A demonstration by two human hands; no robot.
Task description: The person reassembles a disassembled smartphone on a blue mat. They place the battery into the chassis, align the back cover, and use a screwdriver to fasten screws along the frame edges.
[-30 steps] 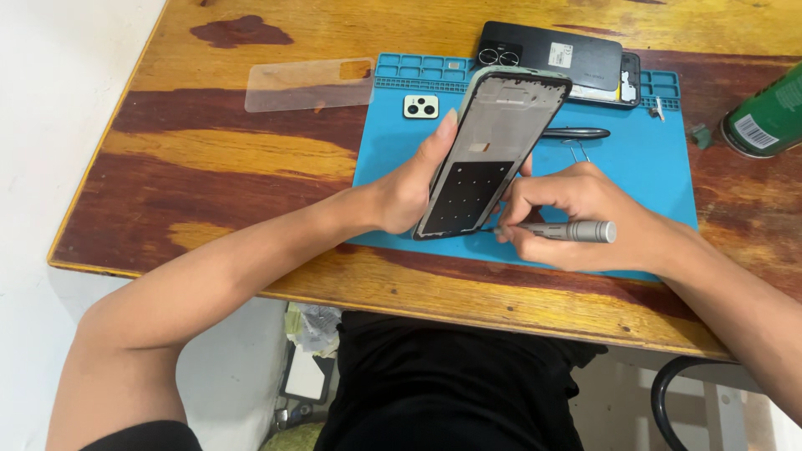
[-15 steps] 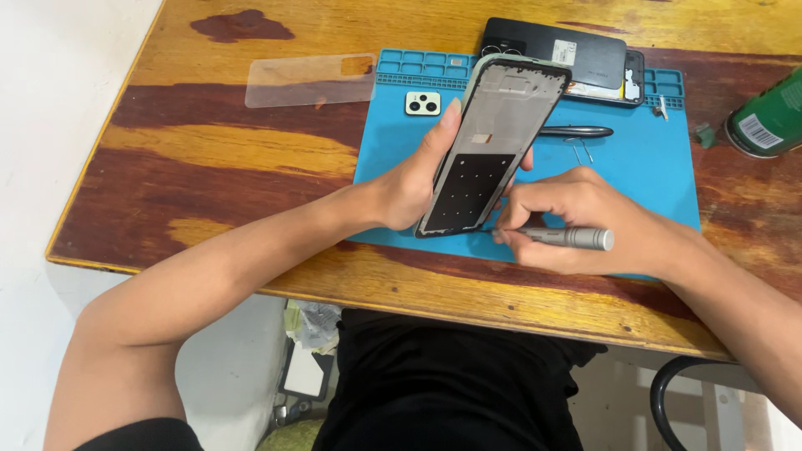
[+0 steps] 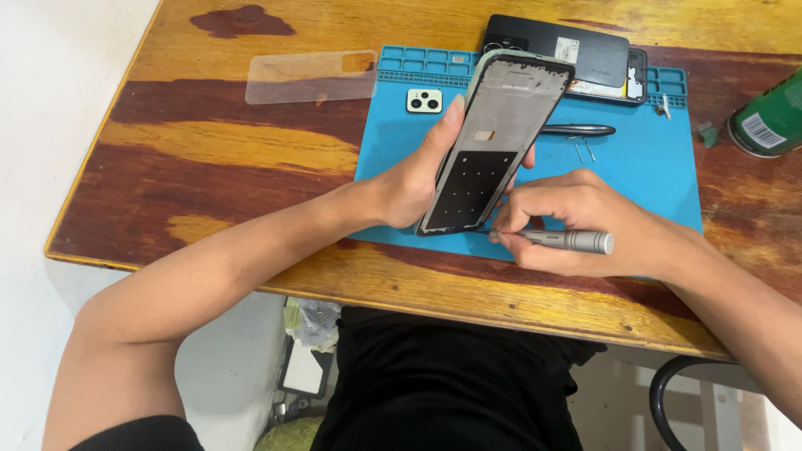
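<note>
Fingers of your left hand (image 3: 409,188) wrap the edge of the phone frame (image 3: 497,142), holding it tilted at mid-frame above the blue mat (image 3: 393,159), while your right hand (image 3: 576,221) pinches the silver screwdriver (image 3: 555,241) with its tip at the frame's lower edge. Keep the frame steady and the driver square to the screw, pressing lightly so the bit does not slip. Tweezers (image 3: 576,130), a small camera module (image 3: 424,101) and another black phone (image 3: 568,54) lie toward the upper part of the frame.

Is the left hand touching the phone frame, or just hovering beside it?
Touching. In the head view the left hand wraps the phone frame from behind, its thumb pressed along the frame's left edge with no gap, tilting it above the blue mat.
</note>
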